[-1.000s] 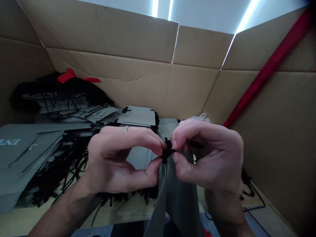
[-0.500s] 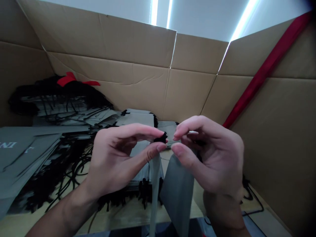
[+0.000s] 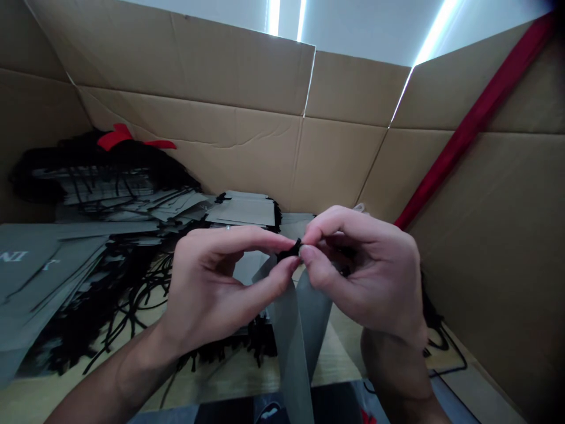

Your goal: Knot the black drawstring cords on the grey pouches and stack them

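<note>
My left hand (image 3: 220, 282) pinches a short black cord piece (image 3: 289, 252) between thumb and forefinger at the centre of the view. Right beside it, my right hand (image 3: 362, 265) has thumb and forefinger pressed together at the cord's right end. Its other fingers curl behind, where dark cord partly shows. Grey sheet material (image 3: 293, 347), folded or bag-like, hangs below both hands, its top edge hidden by the fingers.
Grey printed pieces (image 3: 39, 259) with black cords lie at the left. Behind them is a black cord pile (image 3: 132, 156) with red strips. A grey stack (image 3: 241, 210) stands mid-back. Cardboard walls (image 3: 229, 129) surround the wooden table (image 3: 212, 383); dark cable lies right.
My right hand has moved left, and its fingertips have closed at the black cord piece beside my left hand. The hanging grey material has turned and its panels now overlap.
</note>
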Tool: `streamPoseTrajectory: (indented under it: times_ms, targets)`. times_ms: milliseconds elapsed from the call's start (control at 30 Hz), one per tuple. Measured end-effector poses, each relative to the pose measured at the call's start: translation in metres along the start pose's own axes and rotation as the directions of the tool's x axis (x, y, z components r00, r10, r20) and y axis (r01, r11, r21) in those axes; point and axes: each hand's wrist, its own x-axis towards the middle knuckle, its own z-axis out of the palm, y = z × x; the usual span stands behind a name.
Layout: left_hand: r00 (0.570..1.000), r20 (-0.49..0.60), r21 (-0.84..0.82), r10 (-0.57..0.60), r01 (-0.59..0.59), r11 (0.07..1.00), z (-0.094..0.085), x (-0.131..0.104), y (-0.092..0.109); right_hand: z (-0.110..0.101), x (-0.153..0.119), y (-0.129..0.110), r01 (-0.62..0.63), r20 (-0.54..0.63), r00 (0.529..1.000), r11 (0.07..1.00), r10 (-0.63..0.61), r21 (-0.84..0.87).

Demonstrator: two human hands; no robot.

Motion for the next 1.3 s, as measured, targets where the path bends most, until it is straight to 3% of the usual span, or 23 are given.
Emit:
streamPoseTrajectory:
  times_ms: [367,633,800,967,1067,1200,1300]
  targets:
    - [0.997,0.073,0.056,-0.011,0.007,0.998,-0.007,0.003,0.003,-0.002,0.001,-0.001,-0.054,-0.001,0.999,0.996,0.055,0.074]
    - [0.997,0.049,-0.023,-0.059,0.060,0.998,-0.007,0.005,0.003,-0.001,-0.004,0.002,0.138,0.036,0.990,0.990,-0.136,-0.038]
    - [0.990,0.086,0.118,0.115,-0.125,0.985,-0.011,0.004,-0.002,0.002,-0.005,0.004,0.119,-0.004,0.993,0.990,-0.119,-0.082]
    - [0.962,0.185,0.206,0.203,-0.240,0.949,-0.018,0.004,0.000,-0.002,-0.006,0.006,0.081,-0.010,0.997,0.994,-0.082,-0.066]
    - [0.920,0.210,0.332,0.332,-0.386,0.861,-0.021,0.002,0.002,-0.003,-0.006,0.007,0.060,-0.002,0.998,0.997,-0.060,-0.039]
    - [0.830,0.300,0.417,0.470,-0.557,0.718,-0.028,-0.002,0.000,0.000,-0.006,0.008,0.056,0.005,0.998,0.998,-0.056,-0.019]
    - [0.843,0.285,0.422,0.455,-0.537,0.731,-0.028,-0.002,0.001,0.002,-0.007,0.007,0.056,-0.009,0.998,0.998,-0.056,-0.018]
